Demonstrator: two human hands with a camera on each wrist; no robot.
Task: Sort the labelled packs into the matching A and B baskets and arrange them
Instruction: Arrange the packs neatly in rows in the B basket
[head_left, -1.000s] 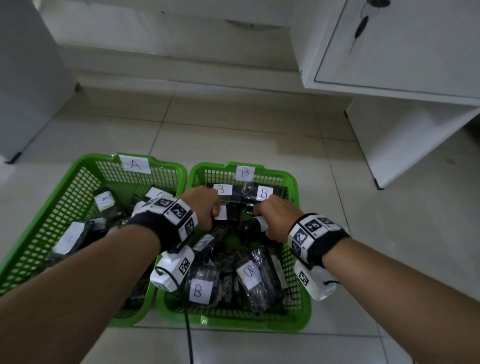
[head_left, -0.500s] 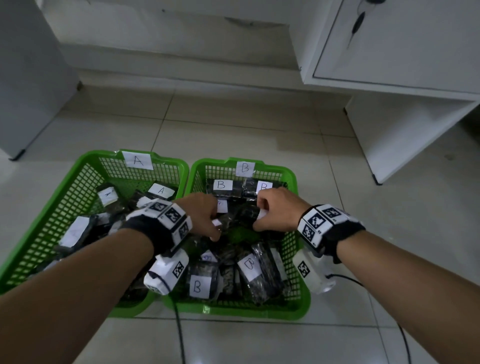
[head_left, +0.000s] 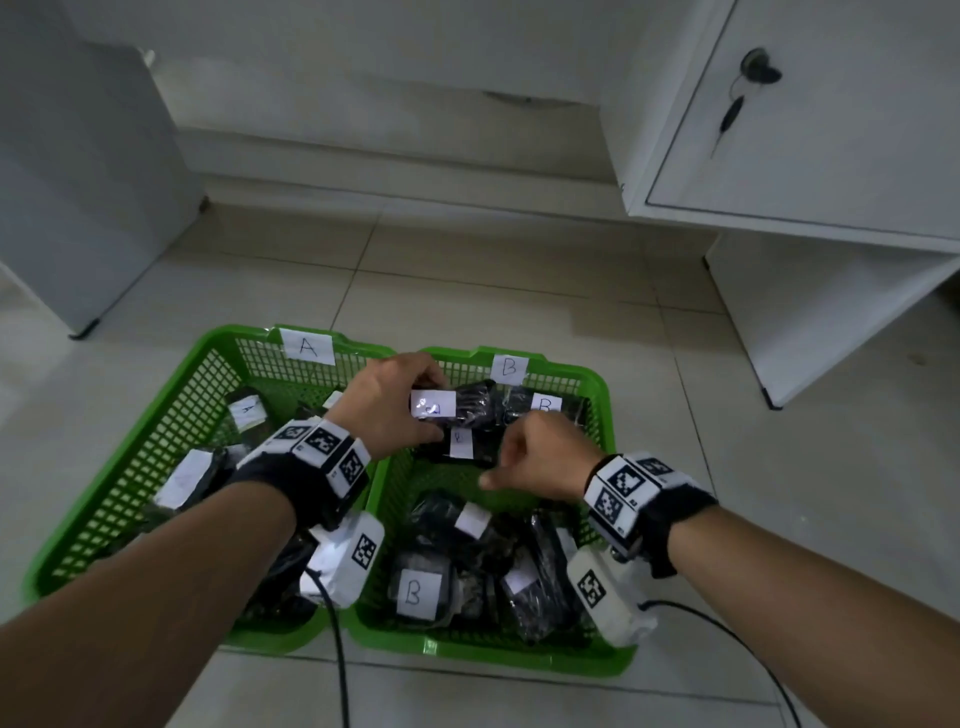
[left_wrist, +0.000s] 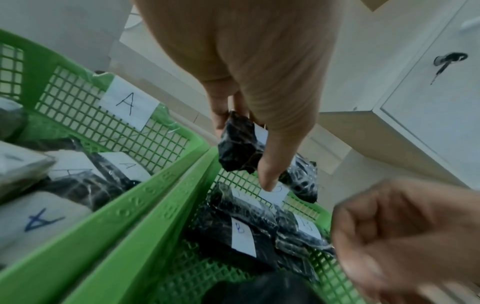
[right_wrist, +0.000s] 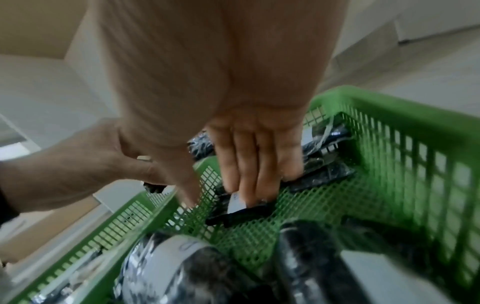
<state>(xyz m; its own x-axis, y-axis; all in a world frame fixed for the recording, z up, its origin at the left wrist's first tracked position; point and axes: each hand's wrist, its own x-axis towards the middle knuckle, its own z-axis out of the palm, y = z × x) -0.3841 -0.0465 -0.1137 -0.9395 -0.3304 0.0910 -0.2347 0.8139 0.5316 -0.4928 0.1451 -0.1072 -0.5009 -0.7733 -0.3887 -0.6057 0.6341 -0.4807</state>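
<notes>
Two green baskets stand side by side on the floor, basket A (head_left: 130, 467) on the left and basket B (head_left: 602, 395) on the right. My left hand (head_left: 405, 410) grips a black plastic-wrapped pack (head_left: 472, 408) with a white label and holds it above the far end of basket B. The left wrist view shows thumb and fingers (left_wrist: 270, 164) clamped round that pack (left_wrist: 239, 144). My right hand (head_left: 535, 457) is just beside it, its straight fingers (right_wrist: 249, 181) pressing on a B-labelled pack (right_wrist: 241, 214) lying at the far end of basket B.
More B packs (head_left: 415, 592) lie heaped at the near end of basket B, and A packs (head_left: 187, 475) fill basket A. A white cabinet (head_left: 805, 130) with a key stands at the right, a pale unit (head_left: 78, 182) at the left. Wrist-camera cables (head_left: 337, 649) trail over the tiles.
My left hand has lifted a labelled pack from the middle of basket B and carried it towards the far end. My right hand has shifted slightly to the right and still touches the packs.
</notes>
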